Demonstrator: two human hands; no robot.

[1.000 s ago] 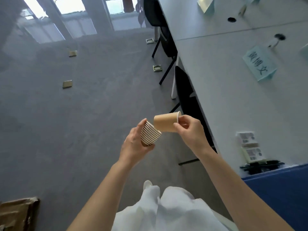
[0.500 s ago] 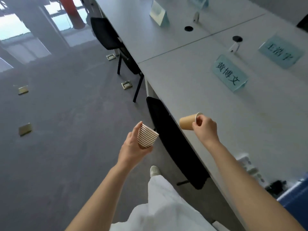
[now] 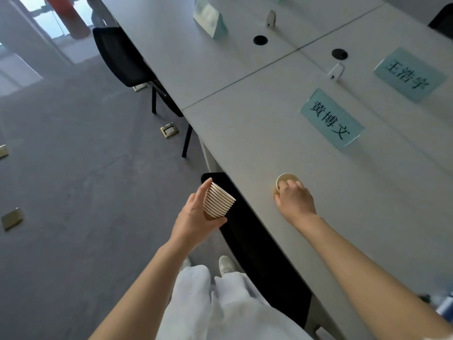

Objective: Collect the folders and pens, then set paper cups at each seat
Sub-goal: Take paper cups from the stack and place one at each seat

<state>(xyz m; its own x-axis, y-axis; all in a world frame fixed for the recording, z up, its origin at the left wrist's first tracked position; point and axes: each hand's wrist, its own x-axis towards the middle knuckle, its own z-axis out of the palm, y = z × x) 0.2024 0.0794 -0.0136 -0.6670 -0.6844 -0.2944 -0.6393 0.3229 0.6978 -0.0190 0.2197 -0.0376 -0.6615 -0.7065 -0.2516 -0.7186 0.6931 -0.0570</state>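
Note:
My left hand point(image 3: 196, 214) grips a nested stack of brown paper cups point(image 3: 218, 203), held tilted over the floor beside the table's edge. My right hand point(image 3: 294, 198) holds a single brown paper cup point(image 3: 285, 180) upright on the grey table point(image 3: 245, 133), fingers curled round its side. The cup's open mouth faces up. It stands near the table's front edge, in front of a light blue name card point(image 3: 331, 118).
A black chair point(image 3: 247, 231) is tucked under the table between my hands. Another black chair point(image 3: 120, 57) stands farther along. Two more name cards point(image 3: 409, 74) point(image 3: 209, 16), cable holes point(image 3: 260, 40) and brass floor boxes point(image 3: 169, 130) are in view.
My right hand carried the single cup away from the stack, rightward over the table, and turned it upright onto the surface. The left hand kept the stack.

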